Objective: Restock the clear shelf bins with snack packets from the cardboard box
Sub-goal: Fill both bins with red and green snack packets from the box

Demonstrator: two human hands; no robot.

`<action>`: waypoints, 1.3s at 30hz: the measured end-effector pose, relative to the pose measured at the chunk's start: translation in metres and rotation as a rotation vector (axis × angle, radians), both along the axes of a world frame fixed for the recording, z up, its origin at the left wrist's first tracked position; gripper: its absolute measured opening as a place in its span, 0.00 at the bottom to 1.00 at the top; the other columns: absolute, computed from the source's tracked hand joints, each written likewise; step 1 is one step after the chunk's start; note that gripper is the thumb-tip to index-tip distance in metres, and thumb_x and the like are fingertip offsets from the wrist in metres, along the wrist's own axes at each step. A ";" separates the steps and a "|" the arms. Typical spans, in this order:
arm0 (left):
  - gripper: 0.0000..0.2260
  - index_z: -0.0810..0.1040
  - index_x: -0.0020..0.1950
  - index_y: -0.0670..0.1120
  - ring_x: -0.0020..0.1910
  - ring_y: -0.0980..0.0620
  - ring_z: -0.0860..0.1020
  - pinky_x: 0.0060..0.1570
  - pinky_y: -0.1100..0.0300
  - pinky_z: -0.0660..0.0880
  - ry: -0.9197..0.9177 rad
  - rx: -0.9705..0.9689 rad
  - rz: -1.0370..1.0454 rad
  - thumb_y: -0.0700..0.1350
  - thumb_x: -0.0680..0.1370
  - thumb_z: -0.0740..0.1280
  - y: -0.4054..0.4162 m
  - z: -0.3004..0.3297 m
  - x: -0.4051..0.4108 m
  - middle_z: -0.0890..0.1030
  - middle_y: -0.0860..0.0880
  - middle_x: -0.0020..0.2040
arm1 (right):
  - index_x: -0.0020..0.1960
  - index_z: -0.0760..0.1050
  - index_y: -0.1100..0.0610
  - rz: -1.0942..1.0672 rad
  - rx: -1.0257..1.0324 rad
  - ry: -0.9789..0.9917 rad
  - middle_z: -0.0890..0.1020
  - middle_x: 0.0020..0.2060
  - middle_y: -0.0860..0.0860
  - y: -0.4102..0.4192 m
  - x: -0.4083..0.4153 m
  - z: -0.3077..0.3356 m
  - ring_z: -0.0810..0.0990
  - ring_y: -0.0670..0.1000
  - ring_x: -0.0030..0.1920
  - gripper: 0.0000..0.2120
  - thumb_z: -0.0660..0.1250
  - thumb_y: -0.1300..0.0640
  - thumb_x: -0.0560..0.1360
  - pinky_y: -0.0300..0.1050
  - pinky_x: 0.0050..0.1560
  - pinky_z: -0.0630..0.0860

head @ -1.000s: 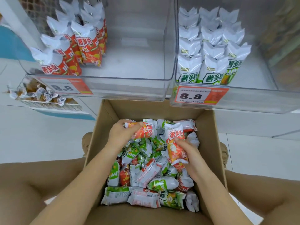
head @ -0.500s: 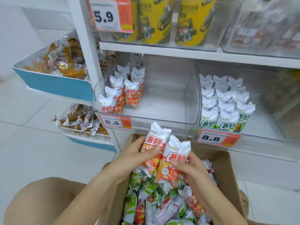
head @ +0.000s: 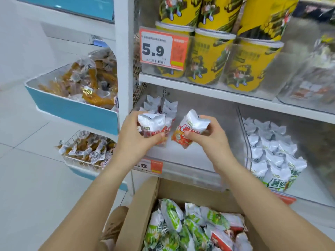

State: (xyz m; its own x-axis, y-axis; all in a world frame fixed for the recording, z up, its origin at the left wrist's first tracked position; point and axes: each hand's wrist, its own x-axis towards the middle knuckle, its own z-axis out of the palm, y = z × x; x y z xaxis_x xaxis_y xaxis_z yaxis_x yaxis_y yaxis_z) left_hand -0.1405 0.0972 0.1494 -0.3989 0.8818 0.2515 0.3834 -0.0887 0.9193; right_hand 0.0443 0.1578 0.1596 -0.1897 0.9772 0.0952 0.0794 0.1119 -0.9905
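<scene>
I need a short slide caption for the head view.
Both hands place orange snack packets in the clear bin above the cardboard box.

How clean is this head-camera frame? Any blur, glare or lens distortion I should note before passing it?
Head view: even, bright store light with no hard shadows; wide-angle bending tilts the white shelf post; the yellow tubs and the far-right bins smear with motion blur; the left hand and right hand with their orange packets stay fairly sharp; the clear bin front shows only soft sheen.
</scene>
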 end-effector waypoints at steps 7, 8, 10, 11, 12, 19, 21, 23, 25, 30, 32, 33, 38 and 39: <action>0.31 0.69 0.64 0.57 0.60 0.51 0.72 0.53 0.54 0.71 0.351 -0.133 0.011 0.60 0.64 0.76 -0.002 -0.006 -0.015 0.77 0.51 0.57 | 0.60 0.70 0.55 -0.012 -0.056 -0.132 0.81 0.52 0.52 0.031 -0.032 -0.047 0.81 0.50 0.51 0.26 0.77 0.64 0.67 0.41 0.50 0.78; 0.32 0.70 0.64 0.55 0.60 0.49 0.71 0.54 0.53 0.70 0.408 -0.166 0.019 0.61 0.64 0.76 -0.002 -0.007 -0.017 0.77 0.49 0.56 | 0.60 0.70 0.55 0.001 -0.067 -0.121 0.81 0.52 0.52 0.033 -0.036 -0.049 0.81 0.50 0.51 0.25 0.77 0.64 0.67 0.43 0.51 0.78; 0.31 0.71 0.63 0.53 0.62 0.47 0.70 0.56 0.53 0.68 0.503 -0.217 0.023 0.61 0.65 0.75 -0.003 -0.009 -0.017 0.77 0.47 0.57 | 0.58 0.72 0.55 0.034 -0.089 -0.116 0.80 0.51 0.51 0.037 -0.043 -0.052 0.80 0.48 0.49 0.21 0.76 0.63 0.69 0.42 0.50 0.79; 0.31 0.72 0.63 0.53 0.63 0.46 0.70 0.57 0.54 0.66 0.549 -0.235 0.025 0.61 0.65 0.75 -0.004 -0.010 -0.015 0.77 0.47 0.58 | 0.57 0.73 0.55 0.052 -0.097 -0.127 0.80 0.49 0.50 0.038 -0.047 -0.052 0.80 0.47 0.47 0.18 0.74 0.63 0.71 0.41 0.48 0.79; 0.31 0.71 0.64 0.53 0.64 0.46 0.69 0.57 0.55 0.65 0.595 -0.248 0.027 0.61 0.65 0.75 -0.003 -0.012 -0.014 0.76 0.47 0.59 | 0.56 0.74 0.55 0.068 -0.106 -0.135 0.80 0.46 0.49 0.039 -0.050 -0.053 0.79 0.46 0.44 0.14 0.72 0.64 0.72 0.40 0.45 0.78; 0.26 0.72 0.64 0.50 0.65 0.50 0.65 0.60 0.59 0.59 0.760 -0.227 -0.029 0.57 0.70 0.72 0.002 -0.027 -0.008 0.75 0.50 0.60 | 0.52 0.77 0.56 0.101 -0.205 -0.216 0.80 0.48 0.53 0.037 -0.056 -0.057 0.79 0.52 0.47 0.05 0.62 0.60 0.80 0.40 0.44 0.76; 0.23 0.73 0.64 0.50 0.65 0.50 0.65 0.60 0.60 0.58 0.785 -0.219 -0.040 0.55 0.71 0.71 0.004 -0.029 -0.010 0.74 0.50 0.61 | 0.55 0.76 0.55 0.099 -0.236 -0.245 0.79 0.50 0.51 0.035 -0.054 -0.057 0.79 0.53 0.49 0.08 0.63 0.53 0.79 0.46 0.49 0.78; 0.22 0.74 0.64 0.51 0.65 0.50 0.65 0.61 0.60 0.58 0.794 -0.221 -0.060 0.54 0.72 0.70 0.005 -0.030 -0.011 0.73 0.51 0.62 | 0.56 0.75 0.53 0.123 -0.239 -0.277 0.80 0.51 0.50 0.033 -0.052 -0.055 0.80 0.53 0.50 0.12 0.65 0.47 0.77 0.49 0.51 0.79; 0.20 0.75 0.65 0.52 0.66 0.51 0.64 0.62 0.59 0.57 0.807 -0.217 -0.072 0.54 0.74 0.69 0.005 -0.031 -0.012 0.73 0.51 0.63 | 0.56 0.74 0.50 0.148 -0.234 -0.315 0.80 0.51 0.51 0.034 -0.051 -0.053 0.80 0.53 0.49 0.12 0.68 0.46 0.75 0.48 0.48 0.79; 0.17 0.75 0.66 0.53 0.66 0.50 0.64 0.63 0.58 0.59 0.836 -0.222 -0.096 0.51 0.76 0.68 0.005 -0.034 -0.014 0.71 0.51 0.65 | 0.53 0.75 0.48 0.143 -0.206 -0.344 0.80 0.51 0.53 0.039 -0.061 -0.052 0.78 0.53 0.46 0.05 0.64 0.55 0.78 0.48 0.46 0.78; 0.16 0.76 0.63 0.53 0.65 0.50 0.66 0.63 0.57 0.60 0.832 -0.214 -0.103 0.50 0.75 0.70 0.006 -0.034 -0.016 0.73 0.52 0.63 | 0.50 0.75 0.46 0.163 -0.133 -0.384 0.80 0.48 0.52 0.039 -0.065 -0.053 0.79 0.55 0.47 0.07 0.62 0.57 0.79 0.53 0.50 0.78; 0.16 0.77 0.62 0.52 0.65 0.50 0.66 0.63 0.57 0.61 0.832 -0.204 -0.100 0.49 0.75 0.70 0.006 -0.034 -0.017 0.74 0.52 0.62 | 0.47 0.75 0.45 0.160 -0.104 -0.399 0.81 0.48 0.52 0.038 -0.067 -0.053 0.79 0.56 0.47 0.09 0.61 0.59 0.79 0.55 0.53 0.78; 0.15 0.76 0.61 0.51 0.63 0.49 0.67 0.61 0.57 0.62 0.836 -0.206 -0.112 0.49 0.75 0.70 0.005 -0.033 -0.017 0.77 0.51 0.57 | 0.46 0.76 0.50 0.129 -0.148 -0.305 0.81 0.50 0.53 0.035 -0.068 -0.052 0.80 0.58 0.54 0.05 0.62 0.55 0.79 0.54 0.53 0.79; 0.15 0.76 0.61 0.51 0.63 0.49 0.67 0.61 0.57 0.62 0.831 -0.202 -0.113 0.49 0.75 0.70 0.005 -0.033 -0.017 0.77 0.51 0.57 | 0.46 0.76 0.51 0.132 -0.179 -0.283 0.81 0.51 0.53 0.034 -0.068 -0.052 0.79 0.56 0.55 0.05 0.64 0.51 0.78 0.54 0.53 0.79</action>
